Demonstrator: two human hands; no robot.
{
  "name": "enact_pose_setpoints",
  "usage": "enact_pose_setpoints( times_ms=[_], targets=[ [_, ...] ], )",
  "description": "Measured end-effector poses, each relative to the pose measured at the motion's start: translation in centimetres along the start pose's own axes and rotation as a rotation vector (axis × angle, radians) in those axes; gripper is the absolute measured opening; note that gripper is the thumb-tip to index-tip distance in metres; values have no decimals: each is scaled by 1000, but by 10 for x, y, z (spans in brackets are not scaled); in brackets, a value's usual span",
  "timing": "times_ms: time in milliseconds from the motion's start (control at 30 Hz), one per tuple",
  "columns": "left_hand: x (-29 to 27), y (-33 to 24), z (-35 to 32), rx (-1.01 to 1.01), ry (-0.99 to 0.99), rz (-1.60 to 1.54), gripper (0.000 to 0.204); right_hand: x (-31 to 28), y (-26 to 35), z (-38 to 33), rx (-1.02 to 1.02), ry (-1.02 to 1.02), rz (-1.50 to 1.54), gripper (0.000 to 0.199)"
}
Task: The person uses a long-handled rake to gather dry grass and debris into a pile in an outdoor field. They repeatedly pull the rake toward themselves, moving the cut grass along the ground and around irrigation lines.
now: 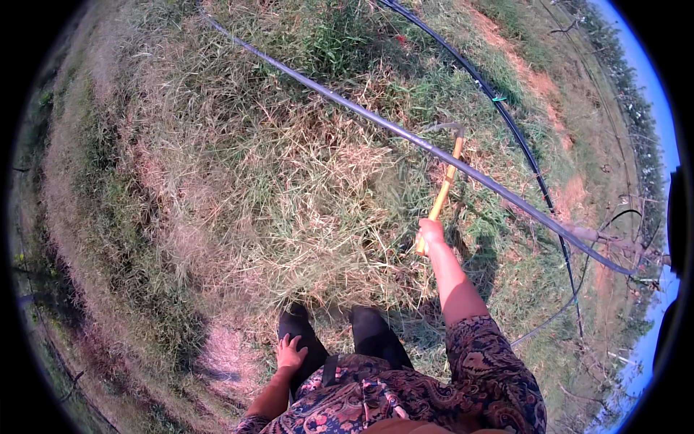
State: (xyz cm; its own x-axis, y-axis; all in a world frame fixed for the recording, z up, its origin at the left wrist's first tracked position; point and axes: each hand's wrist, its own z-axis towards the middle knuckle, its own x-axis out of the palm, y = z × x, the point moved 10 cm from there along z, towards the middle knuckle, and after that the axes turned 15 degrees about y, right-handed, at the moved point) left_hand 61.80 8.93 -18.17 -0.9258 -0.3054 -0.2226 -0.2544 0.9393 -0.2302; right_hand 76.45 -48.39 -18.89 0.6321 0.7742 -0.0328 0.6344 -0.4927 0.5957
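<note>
Grass [325, 224], one sickle [443, 188], two hands [432, 235]

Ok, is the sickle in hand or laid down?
In hand: the right hand is wrapped around the lower part of the sickle's yellow handle.

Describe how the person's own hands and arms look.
The left hand and right hand are ungloved, the forearms bare. The right sleeve is dark, with a swirling pink and beige pattern, ending near the elbow; the left sleeve, barely showing, looks similarly patterned.
</note>
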Motion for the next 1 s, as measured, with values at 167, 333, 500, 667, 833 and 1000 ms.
enact_pose_setpoints(
  times_ms=[167, 333, 500, 667, 833, 1000],
  targets=[
    [3, -15, 4, -56, 42, 64, 58, 173, -62, 23, 234, 206, 368, 20],
    [-36, 22, 4, -91, 21, 80, 58, 325, -237, -226, 522, 759, -564, 25],
    [-94, 21, 14, -2, 59, 139, 58, 286, -228, -206, 497, 617, -870, 33],
    [-151, 59, 35, 139, 124, 33, 59, 306, -137, -169, 123, 412, -1111, 32],
    [-189, 99, 10, 313, 181, -169, 60, 356, -71, -219, 138, 215, -721, 22],
    [-211, 141, 2, 243, 250, -288, 59, 379, -29, -210, 83, 314, 11, 13]
  ],
)
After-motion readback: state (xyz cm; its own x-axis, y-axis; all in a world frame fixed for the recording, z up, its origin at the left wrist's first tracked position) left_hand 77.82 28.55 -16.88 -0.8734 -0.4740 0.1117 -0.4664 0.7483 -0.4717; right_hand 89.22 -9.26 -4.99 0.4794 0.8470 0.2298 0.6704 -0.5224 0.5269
